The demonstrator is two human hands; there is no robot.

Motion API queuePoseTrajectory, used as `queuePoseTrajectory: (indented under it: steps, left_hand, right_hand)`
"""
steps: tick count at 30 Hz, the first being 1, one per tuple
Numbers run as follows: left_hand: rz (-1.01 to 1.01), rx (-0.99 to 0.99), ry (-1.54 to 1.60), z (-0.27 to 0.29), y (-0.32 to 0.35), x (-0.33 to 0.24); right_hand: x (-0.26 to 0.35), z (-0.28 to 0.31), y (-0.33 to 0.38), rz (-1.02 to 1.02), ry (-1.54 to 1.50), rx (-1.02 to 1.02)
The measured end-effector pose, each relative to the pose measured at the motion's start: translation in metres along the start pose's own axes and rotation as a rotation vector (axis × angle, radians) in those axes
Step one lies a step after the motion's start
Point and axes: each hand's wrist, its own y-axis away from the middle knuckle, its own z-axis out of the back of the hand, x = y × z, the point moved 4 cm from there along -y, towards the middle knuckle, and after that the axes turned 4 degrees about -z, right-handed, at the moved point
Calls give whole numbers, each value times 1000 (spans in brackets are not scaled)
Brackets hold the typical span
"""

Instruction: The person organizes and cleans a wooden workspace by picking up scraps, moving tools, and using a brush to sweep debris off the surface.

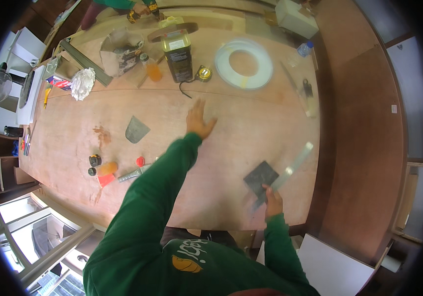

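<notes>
My left hand is stretched out over the middle of the wooden board, fingers spread, holding nothing. Closest to it on the far side are a black cable end and a yellow-black tape measure. At the lower right, my right hand is closed on a long, shiny metal ruler that slants away to the right and is slightly blurred. A dark square sheet, perhaps sandpaper, lies beside the ruler, one corner by my right fingertips. Left of my left arm rests a grey, scraper-like flat piece.
Along the far side stand a metal can, an orange bottle and a white ring-shaped roll. Scissors lie at right. A brush and another orange bottle lie left. A co-worker's hands hold a yellow-black tool.
</notes>
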Motion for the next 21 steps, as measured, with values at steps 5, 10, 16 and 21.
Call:
queuePoseTrajectory:
  steps: [5,10,16,21]
  left_hand:
    - [49,313,-229,27,86,-21]
    - [120,439,-355,14,83,-20]
    - [127,484,-344,11,79,-16]
    - [146,493,-341,14,77,-13]
  right_hand:
    - [84,-52,-112,165,115,82]
    - [153,-124,-245,104,-406,215]
    - [189,-150,-328,100,-377,203]
    - [204,-135,-351,26,-123,195]
